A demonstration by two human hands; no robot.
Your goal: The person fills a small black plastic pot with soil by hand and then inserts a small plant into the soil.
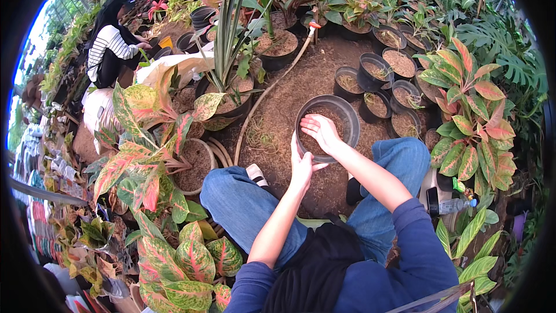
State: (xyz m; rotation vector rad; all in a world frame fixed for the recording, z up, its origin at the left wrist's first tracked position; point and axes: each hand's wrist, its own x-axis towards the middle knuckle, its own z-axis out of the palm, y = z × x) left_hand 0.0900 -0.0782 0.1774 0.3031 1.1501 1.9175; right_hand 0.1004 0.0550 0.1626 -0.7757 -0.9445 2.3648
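A round black plastic plant pot (352,115), partly filled with brown soil or potting mix (332,117), is held up between my knees. My left hand (302,165) grips the pot's lower left rim and wall from outside. Inside the pot, my right hand (320,132) rests by the potting mix, fingers extended and close together; whether anything lies beneath it is hidden. Several smaller black pots (372,71) with soil and pale, stringy plant matter stand just beyond, to the right. A tangle of thin green stems or roots (262,137) lies on the ground to the left.
A beige hose (271,84) with a red-handled valve (313,25) curves along the ground. Large potted aglaonemas (152,148) crowd the left side, others (475,113) the right. A phone (432,201) and plastic bottle (456,206) lie by my right knee. Another person (114,48) sits at upper left.
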